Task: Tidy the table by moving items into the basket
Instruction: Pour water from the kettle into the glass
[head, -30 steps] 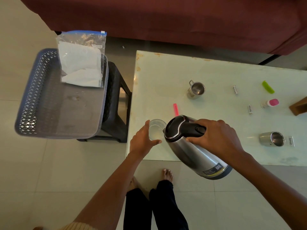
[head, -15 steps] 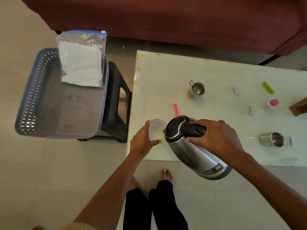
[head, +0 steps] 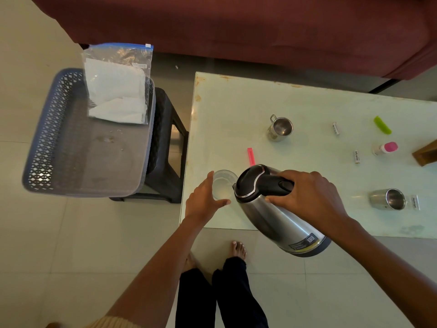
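Nearest the camera you get bare feet (head: 238, 248) on the tiled floor and both forearms reaching out over the near edge of the table (head: 236, 102).

The right hand (head: 307, 197) is wrapped tight around the black handle of a steel kettle (head: 276, 216), fingers curled under the handle, knuckles up. The kettle is tipped hard, base hanging out past the table edge toward the person, black lid end pointing at a clear glass (head: 223, 183) that sits near the table's front-left corner. Spout looks right at the glass rim, though I can't tell if anything's actually coming out.

The left hand (head: 203, 200) is cupped around the glass from the left side, thumb up along the far side, fingers wrapped round the near side, so it's gripping it.

Further back on the table: a pink strip (head: 251, 156) just behind the kettle, a steel cup (head: 387, 199) lying on its side off to the right, a steel mug (head: 280, 127) standing upright, a pink-capped bottle (head: 385, 148) and a green piece (head: 382, 125).

The basket (head: 42, 143) sits on a dark stool (head: 165, 147) left of the table, well apart from both hands, with a zip bag (head: 117, 86) of white stuff propped at its far end.
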Demonstrator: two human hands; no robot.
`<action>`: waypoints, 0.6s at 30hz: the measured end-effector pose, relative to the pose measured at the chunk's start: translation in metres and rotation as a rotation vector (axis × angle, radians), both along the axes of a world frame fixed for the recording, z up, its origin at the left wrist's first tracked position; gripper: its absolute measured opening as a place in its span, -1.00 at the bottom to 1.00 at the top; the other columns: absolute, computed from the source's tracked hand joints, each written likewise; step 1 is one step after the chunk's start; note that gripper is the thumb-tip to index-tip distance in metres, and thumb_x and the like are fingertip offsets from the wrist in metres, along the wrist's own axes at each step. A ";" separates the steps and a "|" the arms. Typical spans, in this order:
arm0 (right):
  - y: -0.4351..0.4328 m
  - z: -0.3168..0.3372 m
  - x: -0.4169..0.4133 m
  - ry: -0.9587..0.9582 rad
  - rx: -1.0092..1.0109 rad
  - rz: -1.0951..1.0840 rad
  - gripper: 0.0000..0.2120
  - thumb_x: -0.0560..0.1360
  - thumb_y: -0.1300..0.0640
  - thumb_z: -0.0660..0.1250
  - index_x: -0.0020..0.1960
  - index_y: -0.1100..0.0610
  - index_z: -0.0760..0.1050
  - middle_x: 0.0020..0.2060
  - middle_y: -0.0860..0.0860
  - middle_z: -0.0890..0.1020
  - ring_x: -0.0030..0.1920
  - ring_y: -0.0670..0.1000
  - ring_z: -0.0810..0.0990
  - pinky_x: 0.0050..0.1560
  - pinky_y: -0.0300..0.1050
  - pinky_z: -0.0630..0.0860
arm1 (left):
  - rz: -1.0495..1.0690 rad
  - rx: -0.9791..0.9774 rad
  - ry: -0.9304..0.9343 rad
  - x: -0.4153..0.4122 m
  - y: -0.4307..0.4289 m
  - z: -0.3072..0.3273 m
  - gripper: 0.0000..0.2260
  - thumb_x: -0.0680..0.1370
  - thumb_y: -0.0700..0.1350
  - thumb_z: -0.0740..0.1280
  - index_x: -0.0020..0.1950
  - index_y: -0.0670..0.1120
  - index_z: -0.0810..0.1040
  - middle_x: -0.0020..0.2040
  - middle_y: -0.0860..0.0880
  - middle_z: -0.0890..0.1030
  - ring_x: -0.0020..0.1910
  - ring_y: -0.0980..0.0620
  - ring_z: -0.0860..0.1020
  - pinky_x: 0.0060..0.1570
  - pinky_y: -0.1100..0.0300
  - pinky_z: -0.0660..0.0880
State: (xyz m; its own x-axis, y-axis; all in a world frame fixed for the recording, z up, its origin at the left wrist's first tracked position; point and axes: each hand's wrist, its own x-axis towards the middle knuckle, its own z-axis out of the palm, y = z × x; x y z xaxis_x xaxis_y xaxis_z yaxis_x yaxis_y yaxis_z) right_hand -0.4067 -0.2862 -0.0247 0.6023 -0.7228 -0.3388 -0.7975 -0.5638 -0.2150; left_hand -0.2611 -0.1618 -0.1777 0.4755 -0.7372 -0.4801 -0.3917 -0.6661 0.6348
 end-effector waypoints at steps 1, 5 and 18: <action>0.000 0.000 0.000 -0.001 0.001 -0.002 -0.53 0.36 -0.18 0.39 0.19 -0.01 0.50 -0.06 0.05 0.66 -0.07 0.09 0.58 -0.13 -0.15 0.43 | -0.001 -0.002 -0.003 0.000 0.000 0.000 -0.21 0.38 0.08 0.47 0.47 -0.02 0.11 0.36 -0.04 0.45 0.28 -0.09 0.46 0.16 0.02 0.47; 0.000 0.001 0.000 0.009 0.000 -0.003 -0.53 0.36 -0.19 0.39 0.19 0.00 0.50 -0.06 0.05 0.65 -0.07 0.09 0.58 -0.13 -0.15 0.42 | -0.002 -0.004 -0.001 0.000 -0.001 0.002 -0.22 0.38 0.08 0.47 0.47 -0.01 0.11 0.35 -0.03 0.45 0.26 -0.08 0.47 0.14 0.04 0.47; 0.000 0.002 0.002 0.009 0.001 -0.030 -0.57 0.35 -0.18 0.40 0.14 -0.01 0.52 -0.10 0.05 0.65 -0.18 0.04 0.49 -0.19 -0.19 0.34 | -0.006 -0.006 -0.005 0.000 0.000 0.003 -0.20 0.39 0.08 0.46 0.48 -0.03 0.10 0.36 -0.04 0.44 0.28 -0.08 0.46 0.17 0.05 0.46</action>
